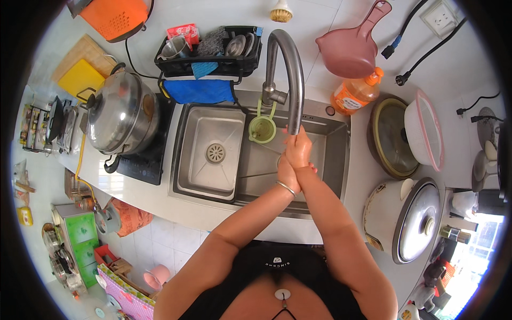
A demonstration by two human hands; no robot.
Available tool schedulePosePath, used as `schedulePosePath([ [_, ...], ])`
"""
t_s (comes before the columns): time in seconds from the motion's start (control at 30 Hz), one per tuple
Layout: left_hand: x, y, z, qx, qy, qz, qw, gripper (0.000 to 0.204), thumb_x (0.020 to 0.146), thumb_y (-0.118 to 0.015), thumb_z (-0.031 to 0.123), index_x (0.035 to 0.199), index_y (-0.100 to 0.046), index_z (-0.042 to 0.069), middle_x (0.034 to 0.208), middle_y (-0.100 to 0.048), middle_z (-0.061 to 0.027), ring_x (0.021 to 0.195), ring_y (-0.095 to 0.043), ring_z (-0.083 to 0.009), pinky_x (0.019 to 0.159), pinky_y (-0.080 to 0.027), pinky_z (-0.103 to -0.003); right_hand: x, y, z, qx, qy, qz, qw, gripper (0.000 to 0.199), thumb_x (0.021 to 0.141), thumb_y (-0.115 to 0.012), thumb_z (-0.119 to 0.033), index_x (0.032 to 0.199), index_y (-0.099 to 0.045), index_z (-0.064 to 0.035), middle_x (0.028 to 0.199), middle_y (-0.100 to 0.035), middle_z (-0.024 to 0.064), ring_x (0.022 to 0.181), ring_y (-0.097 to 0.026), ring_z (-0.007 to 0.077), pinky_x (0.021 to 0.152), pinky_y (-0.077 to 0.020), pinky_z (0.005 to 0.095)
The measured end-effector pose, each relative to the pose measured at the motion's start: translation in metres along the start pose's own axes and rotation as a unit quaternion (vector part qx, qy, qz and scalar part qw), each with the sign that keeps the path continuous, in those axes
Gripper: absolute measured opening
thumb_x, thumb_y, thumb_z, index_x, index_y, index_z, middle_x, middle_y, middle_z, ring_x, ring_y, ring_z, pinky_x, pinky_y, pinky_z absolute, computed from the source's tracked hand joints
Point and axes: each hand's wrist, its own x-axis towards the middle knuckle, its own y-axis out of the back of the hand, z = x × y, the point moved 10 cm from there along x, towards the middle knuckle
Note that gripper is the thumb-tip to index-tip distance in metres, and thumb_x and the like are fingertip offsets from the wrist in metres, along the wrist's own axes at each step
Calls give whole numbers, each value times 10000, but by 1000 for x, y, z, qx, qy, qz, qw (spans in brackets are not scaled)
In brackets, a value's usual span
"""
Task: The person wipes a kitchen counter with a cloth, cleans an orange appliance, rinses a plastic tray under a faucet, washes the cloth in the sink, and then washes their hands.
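My two hands are pressed together over the right basin [333, 154] of a steel double sink, right under the spout of a tall curved grey faucet [285, 58]. My right hand [300, 148] lies on top, wrapped over my left hand [288, 172]. The left wrist wears a thin silver bangle [286, 188]. Neither hand holds any object. I cannot make out whether water is running. A pale green plastic strainer cup [262, 128] hangs on the divider just to the left of my hands.
The left basin [213, 149] has a round drain. A big steel pot [122, 112] sits on a black cooktop at left. Behind the sink are a black dish rack [213, 53], a blue cloth [200, 90] and an orange bottle [354, 93]. A rice cooker [410, 218] stands right.
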Motion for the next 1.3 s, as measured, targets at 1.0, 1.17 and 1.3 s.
schedulePosePath([
  [1.0, -15, -65, 63, -317, -70, -261, 909, 474, 773, -406, 16, 1244, -371, -22, 1290, -413, -214, 1262, -359, -286, 1041, -309, -346, -38, -42, -45, 743, -249, -217, 582, 488, 871, -531, -413, 1182, -452, -45, 996, -542, 133, 809, -564, 285, 725, -494, 398],
  [1.17, -41, -59, 59, 122, -177, -245, 945, 745, 654, -333, -126, 1382, -242, 3, 1383, -351, -148, 1328, -306, -255, 1086, -275, -326, -18, -34, 16, 675, -295, -238, 633, 270, 884, -569, -310, 836, -560, -44, 675, -540, 75, 642, -540, 234, 678, -499, 404],
  [1.3, -37, -62, 78, 359, -260, -248, 861, 810, 610, -355, -158, 1396, -234, -4, 1378, -364, -166, 1312, -320, -294, 1076, -264, -360, -44, -45, -3, 607, -332, -221, 688, 395, 845, -587, -392, 953, -580, -12, 862, -623, 157, 854, -611, 292, 753, -496, 434],
])
